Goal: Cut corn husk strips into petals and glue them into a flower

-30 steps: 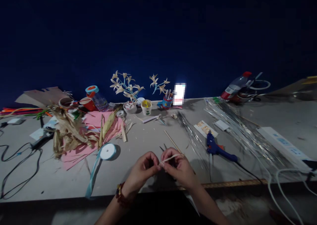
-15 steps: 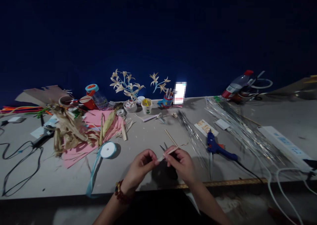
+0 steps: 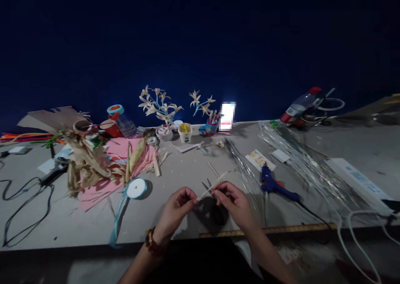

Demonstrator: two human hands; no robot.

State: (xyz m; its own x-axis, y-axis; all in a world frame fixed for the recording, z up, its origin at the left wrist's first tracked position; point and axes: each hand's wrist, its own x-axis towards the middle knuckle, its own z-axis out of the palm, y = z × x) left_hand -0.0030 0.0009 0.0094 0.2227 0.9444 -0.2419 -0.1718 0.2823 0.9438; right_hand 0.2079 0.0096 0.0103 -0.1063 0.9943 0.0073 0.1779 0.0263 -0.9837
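A thin strip (image 3: 204, 194) is pinched by the left hand (image 3: 178, 206); whether it is gripped by the right hand (image 3: 233, 201) too cannot be told.

one head-worn camera, the only view, looks forward and down from the near edge of a long, flat grey tabletop (image 3: 175, 171), close above the bare left hand (image 3: 177, 209) and bare right hand (image 3: 236, 204), facing a dark blue backdrop (image 3: 200, 42) at far side.
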